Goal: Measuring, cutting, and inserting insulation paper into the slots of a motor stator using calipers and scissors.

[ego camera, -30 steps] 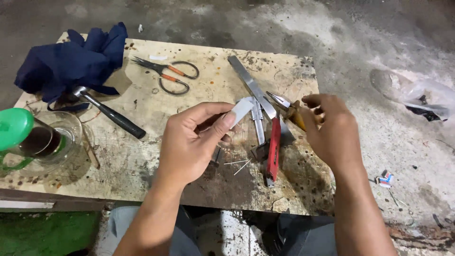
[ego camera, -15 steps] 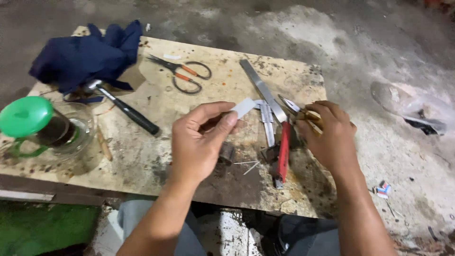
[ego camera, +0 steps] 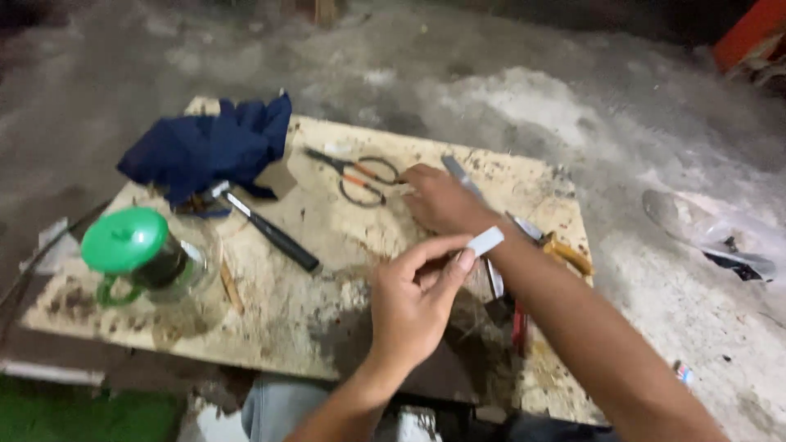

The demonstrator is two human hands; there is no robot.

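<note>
My left hand (ego camera: 413,299) was raised over the near part of the stained wooden board (ego camera: 327,245), thumb and forefinger pinched on a small pale strip (ego camera: 485,241) — a flat, short piece whose long axis ran slantwise, its free end pointing up and to the right, away from me, its lower end tucked between my fingertips. The strip hung in the air above the board, just beside my right forearm, touching nothing else that I could make out. My right hand (ego camera: 442,200) was stretched across toward the far side of the board, knuckles up and fingers curled loosely downward, right next to the scissors (ego camera: 360,176); whether it gripped anything I could not tell, since the palm faced down and the picture was blurred. The scissors lay flat with orange-lined handles toward my hand and blades pointing left. Beyond the fingers a grey metal blade (ego camera: 457,170) angled away. Under my forearm lay yellow-handled pliers (ego camera: 565,252) and a red-handled tool (ego camera: 519,327). To the left sat a hammer (ego camera: 270,231) with a black grip, a dark blue cloth (ego camera: 209,147) at the far corner, and a glass jug with a green lid (ego camera: 131,245) — well apart from both hands.
</note>
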